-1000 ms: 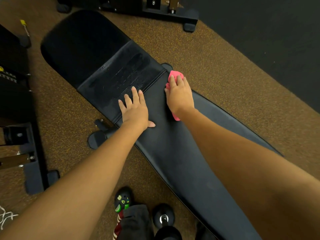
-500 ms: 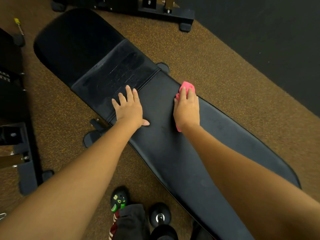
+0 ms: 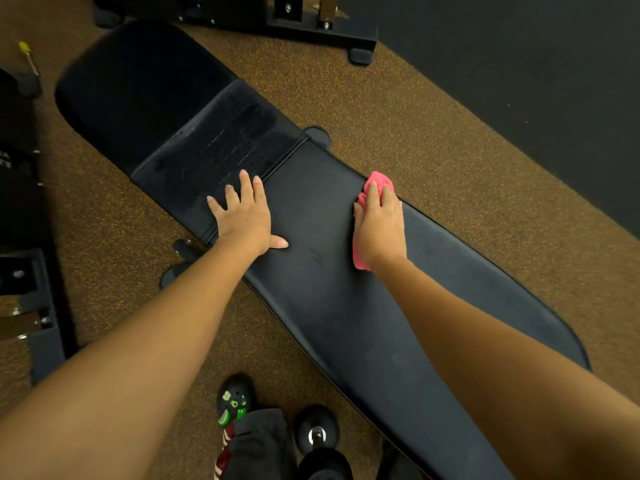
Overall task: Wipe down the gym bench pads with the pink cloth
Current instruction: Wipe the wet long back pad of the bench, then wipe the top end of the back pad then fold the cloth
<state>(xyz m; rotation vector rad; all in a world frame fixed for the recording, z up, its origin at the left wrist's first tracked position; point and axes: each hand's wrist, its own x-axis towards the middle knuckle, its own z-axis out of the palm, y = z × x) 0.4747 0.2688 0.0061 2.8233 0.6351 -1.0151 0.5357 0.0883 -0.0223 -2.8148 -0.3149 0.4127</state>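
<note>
A long black bench runs diagonally from upper left to lower right. Its long back pad (image 3: pixel 346 306) lies under both my hands, and the shorter seat pad (image 3: pixel 214 150) with a worn, scuffed patch sits beyond a seam. My right hand (image 3: pixel 381 226) presses the pink cloth (image 3: pixel 375 181) flat on the back pad near its far edge; the cloth shows past my fingertips and beside my palm. My left hand (image 3: pixel 246 213) rests flat, fingers spread, across the seam between the two pads and holds nothing.
Brown speckled floor surrounds the bench, with a black mat (image 3: pixel 519 81) at upper right. Black machine frames stand at the top (image 3: pixel 311 26) and at the left (image 3: pixel 31 289). A dumbbell (image 3: pixel 317 434) and my shoe (image 3: pixel 235 400) are at the bottom.
My right hand has slid the pink cloth along the back pad's far edge, away from the seam toward the lower right. My left hand has stayed planted at the seam.
</note>
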